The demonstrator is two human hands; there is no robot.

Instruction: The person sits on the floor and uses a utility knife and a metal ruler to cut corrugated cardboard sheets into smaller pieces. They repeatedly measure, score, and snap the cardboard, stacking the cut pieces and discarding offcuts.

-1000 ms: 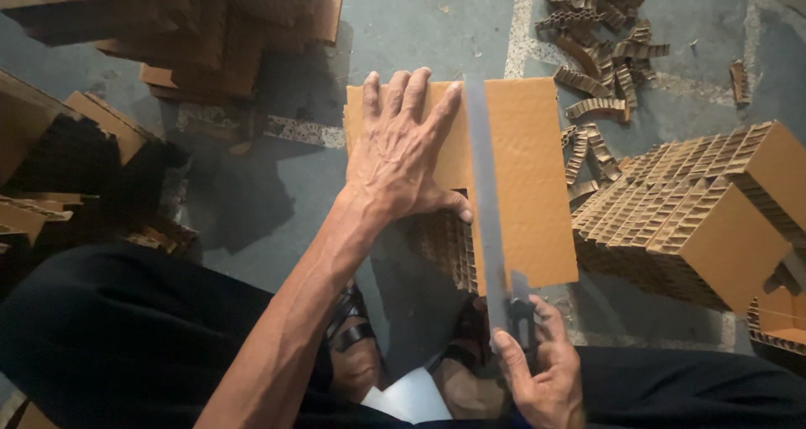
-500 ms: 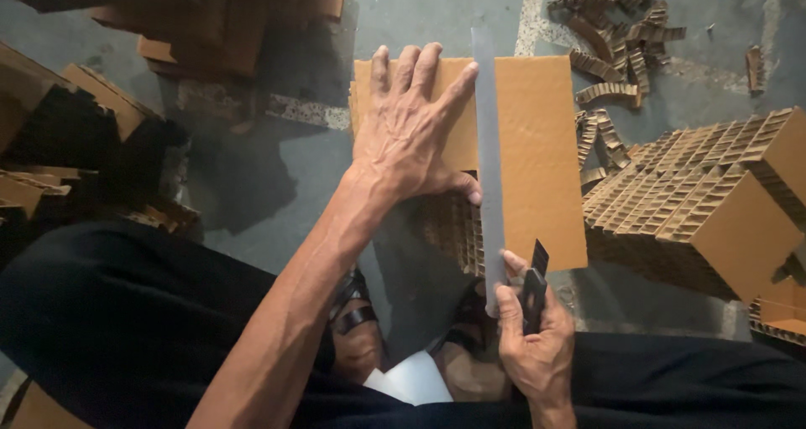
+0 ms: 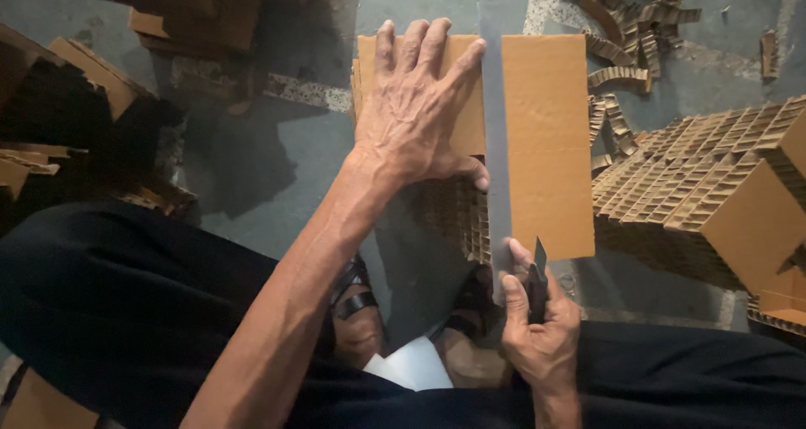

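Observation:
My left hand (image 3: 417,110) lies flat, fingers spread, on the left part of a brown honeycomb cardboard panel (image 3: 544,135). A long grey metal straightedge (image 3: 495,143) runs down the panel beside my fingertips and thumb. My right hand (image 3: 540,332) grips a dark utility knife (image 3: 537,279) at the near end of the straightedge, blade tip at the panel's near edge. The panel's honeycomb core (image 3: 457,215) shows below my left thumb.
A large honeycomb cardboard block (image 3: 714,194) lies to the right. Cut honeycomb strips (image 3: 630,26) are scattered at the top right on the grey concrete floor (image 3: 277,160). Cardboard pieces (image 3: 193,9) pile at the top left. My sandalled feet (image 3: 357,307) are below.
My right hand with the knife has drawn back toward me to the near edge of the panel. My left hand has kept pressing on the panel.

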